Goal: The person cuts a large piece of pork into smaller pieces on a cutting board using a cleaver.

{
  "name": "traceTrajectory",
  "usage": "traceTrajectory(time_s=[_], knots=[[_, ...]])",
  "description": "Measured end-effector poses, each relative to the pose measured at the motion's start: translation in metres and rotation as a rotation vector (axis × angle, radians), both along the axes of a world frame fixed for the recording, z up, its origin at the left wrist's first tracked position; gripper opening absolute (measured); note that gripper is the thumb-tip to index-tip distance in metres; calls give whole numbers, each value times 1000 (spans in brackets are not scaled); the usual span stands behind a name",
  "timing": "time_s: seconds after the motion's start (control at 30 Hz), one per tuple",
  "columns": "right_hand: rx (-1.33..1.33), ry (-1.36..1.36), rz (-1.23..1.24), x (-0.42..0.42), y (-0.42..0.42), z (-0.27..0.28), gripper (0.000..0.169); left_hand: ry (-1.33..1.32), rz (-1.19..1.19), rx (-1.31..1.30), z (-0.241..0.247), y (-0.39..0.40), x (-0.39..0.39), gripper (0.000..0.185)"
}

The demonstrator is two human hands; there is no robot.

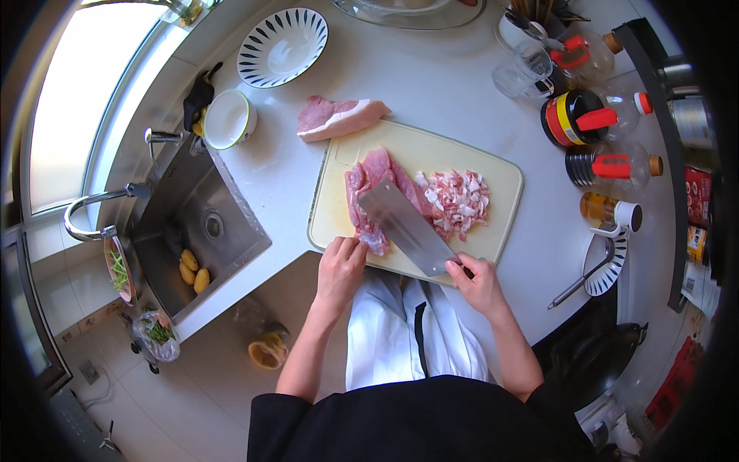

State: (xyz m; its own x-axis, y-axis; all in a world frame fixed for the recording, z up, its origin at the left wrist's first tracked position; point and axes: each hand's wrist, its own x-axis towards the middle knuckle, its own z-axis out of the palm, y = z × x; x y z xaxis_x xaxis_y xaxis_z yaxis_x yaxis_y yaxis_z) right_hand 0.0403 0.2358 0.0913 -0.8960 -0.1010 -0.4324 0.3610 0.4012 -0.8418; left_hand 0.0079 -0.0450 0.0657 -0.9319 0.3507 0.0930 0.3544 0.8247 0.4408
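Note:
My right hand (474, 283) grips the handle of a metal cleaver (407, 228). Its broad blade lies flat-looking over a slab of raw pork (375, 164), hiding part of the meat. At the near end of that slab, the curled fingers of my left hand (342, 268) pinch a pale, fatty edge. The slab rests on a cream cutting board (496, 173). To the right of the blade sits a heap of chopped pork (459, 199), pink and white. Another pork piece (343, 118) with a white fat side lies at the board's far left corner, partly over the rim.
A sink (187, 173) at the left holds several potatoes (201, 280). Behind the board stand a white bowl (230, 119) and a patterned plate (283, 48). Bottles (612, 167), a glass cup (531, 60) and a patterned dish (609, 277) with a utensil line the right side. A wok (600, 364) is at lower right.

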Motion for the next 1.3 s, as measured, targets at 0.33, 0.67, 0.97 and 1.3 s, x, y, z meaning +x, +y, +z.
traceTrajectory(time_s=[0.33, 0.67, 0.97, 1.3], knots=[[10, 36, -159, 9, 10, 4, 27, -276, 424, 315, -3, 3, 2, 17], [43, 87, -106, 3, 8, 20, 24, -300, 637, 152, -12, 42, -11, 33], [61, 114, -113, 4, 6, 25, 23, -514, 710, 562, -23, 11, -11, 14], [61, 103, -162, 17, 13, 28, 25, -682, 790, 644, -27, 29, -56, 41]])
